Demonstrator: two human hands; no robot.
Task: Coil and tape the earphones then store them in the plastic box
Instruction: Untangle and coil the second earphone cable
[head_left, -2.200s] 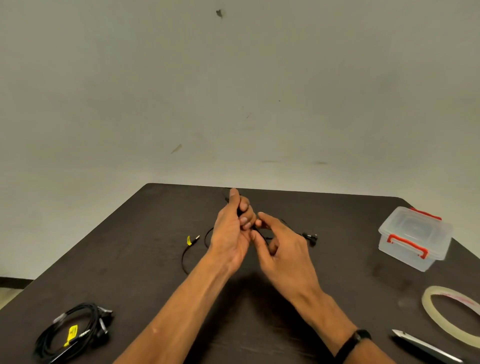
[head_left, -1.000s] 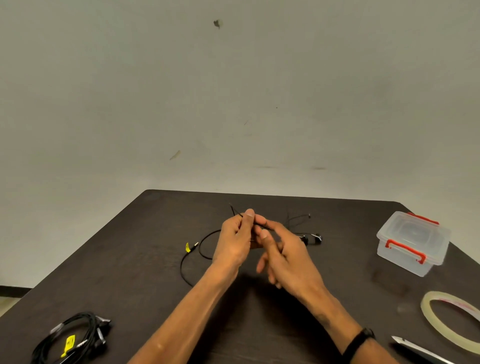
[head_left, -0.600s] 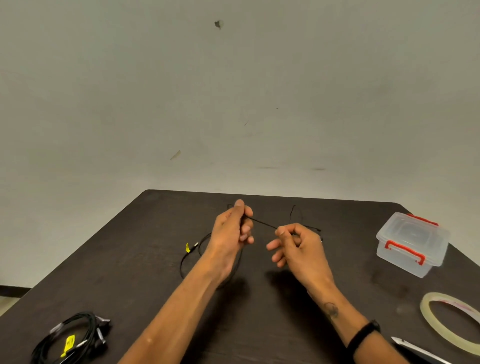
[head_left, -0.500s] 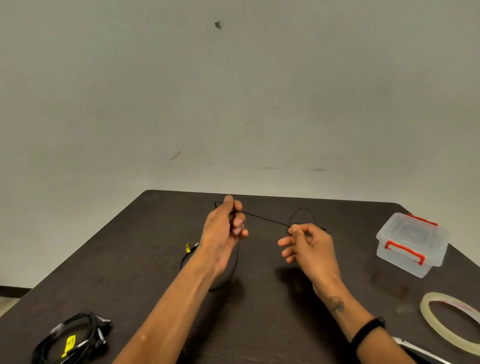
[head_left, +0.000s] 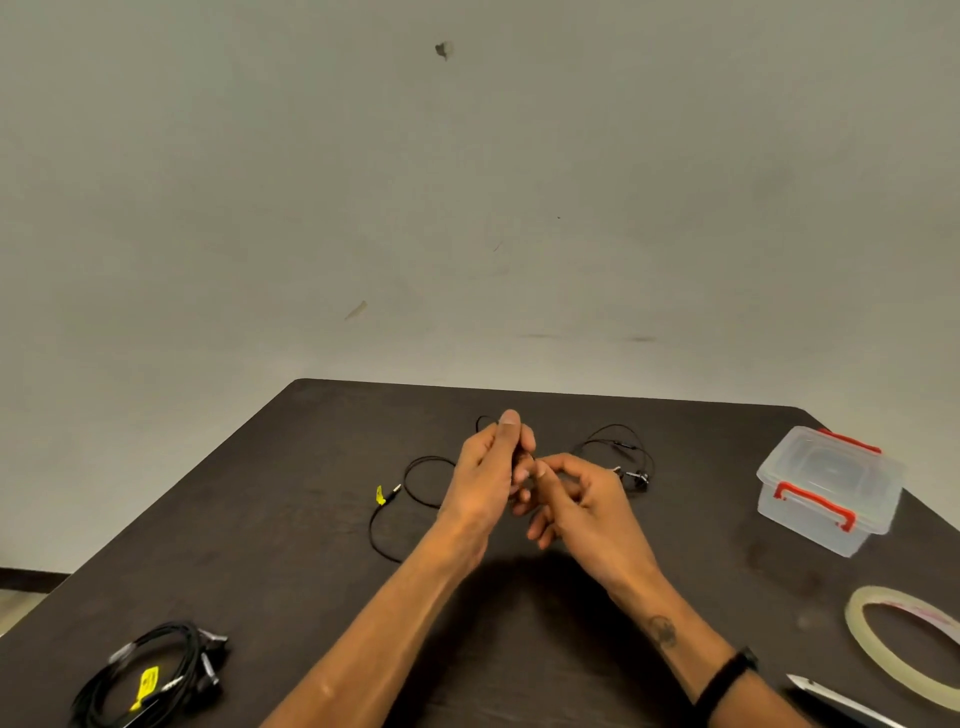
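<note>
Black earphones (head_left: 415, 483) lie on the dark table (head_left: 291, 525), their cable running from a plug with a yellow tag at the left, through both hands, to the earbuds at the right. My left hand (head_left: 491, 467) is raised mid-table and grips loops of the cable. Touching it, my right hand (head_left: 576, 499) pinches the cable between thumb and fingers. The clear plastic box (head_left: 826, 488) with red latches stands shut at the right. A roll of clear tape (head_left: 906, 644) lies at the front right.
A second coiled black cable bundle (head_left: 150, 675) with a yellow tag lies at the front left corner. A metal blade, perhaps scissors (head_left: 836, 701), shows at the bottom right edge. A bare wall stands behind the table.
My hands had drawn apart with a stretch of cable taut between them; now the right hand has come back against the left, bringing the cable with it.
</note>
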